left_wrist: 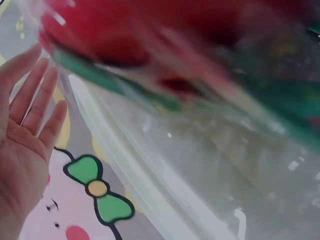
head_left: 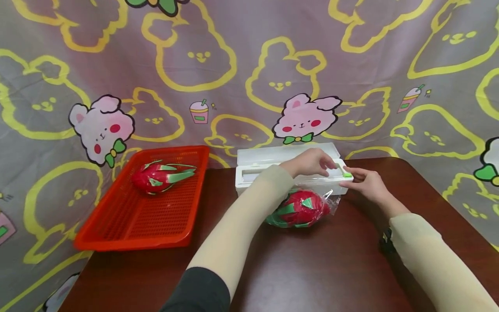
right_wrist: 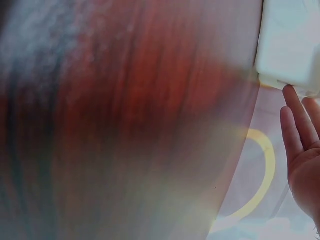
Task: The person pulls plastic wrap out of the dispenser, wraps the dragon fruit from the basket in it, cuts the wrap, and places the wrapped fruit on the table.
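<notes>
A white cling film dispenser (head_left: 293, 184) stands on the table with its lid (head_left: 288, 152) raised at the back. At its right end is a green slide cutter (head_left: 347, 175). My right hand (head_left: 368, 185) holds that end, thumb at the front and index finger on top near the cutter. Over the dispenser my left hand (head_left: 312, 164) hovers, its fingers loosely extended and holding nothing. Against the dispenser's front lies a dragon fruit (head_left: 302, 209) with clear film (head_left: 332, 203) around it, partly hidden by my left forearm. In the left wrist view, the fruit (left_wrist: 135, 40) appears blurred and close.
To the left, a red plastic basket (head_left: 134, 245) holds another dragon fruit (head_left: 157, 177) with green leaf tips. Both stand on a dark brown table (head_left: 312, 268). A patterned curtain (head_left: 234, 56) with cartoon rabbits hangs directly behind the table.
</notes>
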{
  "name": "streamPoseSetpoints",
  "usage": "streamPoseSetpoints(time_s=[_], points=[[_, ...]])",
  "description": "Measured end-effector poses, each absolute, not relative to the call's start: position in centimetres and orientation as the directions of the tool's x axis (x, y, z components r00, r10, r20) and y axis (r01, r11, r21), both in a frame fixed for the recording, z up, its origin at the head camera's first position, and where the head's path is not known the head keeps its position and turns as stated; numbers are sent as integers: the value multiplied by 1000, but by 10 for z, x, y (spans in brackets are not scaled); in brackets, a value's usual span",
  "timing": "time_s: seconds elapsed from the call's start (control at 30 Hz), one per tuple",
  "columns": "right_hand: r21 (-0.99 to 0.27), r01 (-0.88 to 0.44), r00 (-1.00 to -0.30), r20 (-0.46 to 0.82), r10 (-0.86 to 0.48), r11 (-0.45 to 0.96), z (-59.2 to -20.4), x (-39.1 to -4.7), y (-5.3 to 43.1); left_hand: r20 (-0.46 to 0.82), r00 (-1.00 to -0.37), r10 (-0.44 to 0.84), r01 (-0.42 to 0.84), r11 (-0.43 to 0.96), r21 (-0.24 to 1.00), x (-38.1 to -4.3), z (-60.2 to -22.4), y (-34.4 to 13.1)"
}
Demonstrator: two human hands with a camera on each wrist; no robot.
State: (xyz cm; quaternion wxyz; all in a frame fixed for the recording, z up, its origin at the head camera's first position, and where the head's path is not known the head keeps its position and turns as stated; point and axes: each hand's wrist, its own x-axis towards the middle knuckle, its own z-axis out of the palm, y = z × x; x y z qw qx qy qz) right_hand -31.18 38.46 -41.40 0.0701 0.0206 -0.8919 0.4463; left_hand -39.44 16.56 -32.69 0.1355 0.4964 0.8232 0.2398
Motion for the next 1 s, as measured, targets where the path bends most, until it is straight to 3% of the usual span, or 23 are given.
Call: streamPoseSetpoints(time_s=[0.23,0.6,1.0], points=[[-791,-153,-979,205,21,592,-413,-309,385,-14,-438,899,787,391,477,-391,-328,184],[-806,-185,-973,230,9,563,-421,-313,385,-45,-478,877,774,445,451,-397,-336,195],[-808,-201,-971,239,-4,554,-423,-316,388,-66,-408,911,819,397,414,-396,-341,208]])
